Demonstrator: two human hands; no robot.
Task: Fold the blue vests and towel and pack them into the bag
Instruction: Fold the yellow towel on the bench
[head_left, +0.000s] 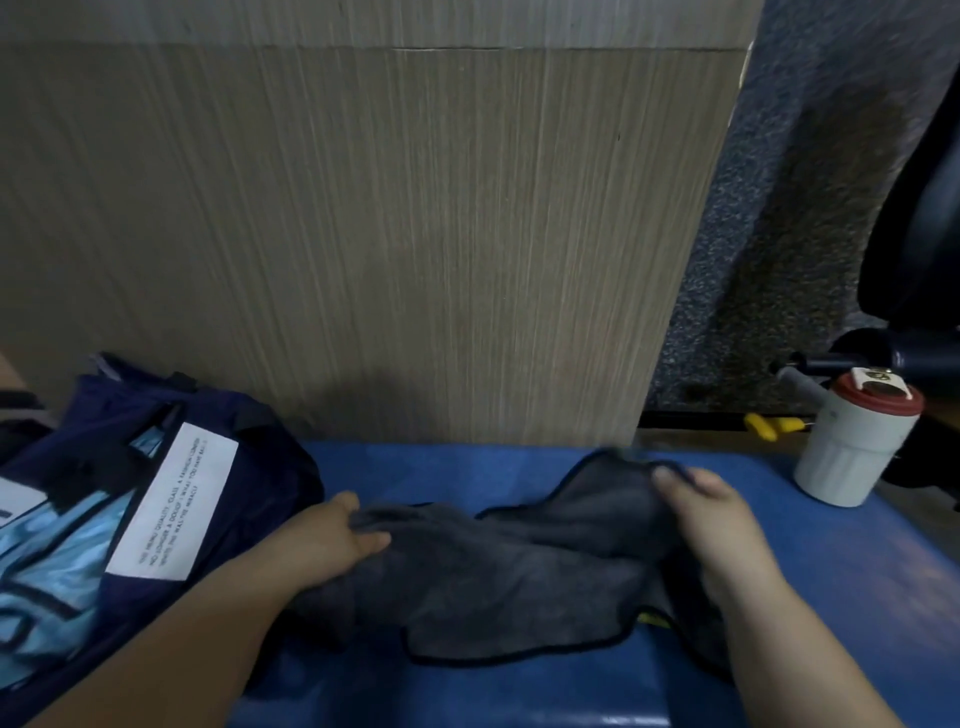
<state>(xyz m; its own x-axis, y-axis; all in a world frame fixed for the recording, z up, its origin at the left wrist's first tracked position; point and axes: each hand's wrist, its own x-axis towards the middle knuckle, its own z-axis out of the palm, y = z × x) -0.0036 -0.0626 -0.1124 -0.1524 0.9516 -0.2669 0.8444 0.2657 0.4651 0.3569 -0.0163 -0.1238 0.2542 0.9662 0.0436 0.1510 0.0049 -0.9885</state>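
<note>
A dark grey towel (509, 582) with black edging lies crumpled on a blue vest (831, 571) spread flat over the table. My left hand (332, 540) pinches the towel's left edge. My right hand (711, 525) grips the towel's far right corner, lifted slightly. A navy bag (249, 452) with a white label and light blue print sits at the left, next to my left hand; its inside is hard to make out.
A white cup with a red lid (857, 441) stands at the table's right edge. A wood-grain panel (363, 234) rises right behind the table. A black chair (914, 208) and a yellow item (769, 425) are on the grey carpet to the right.
</note>
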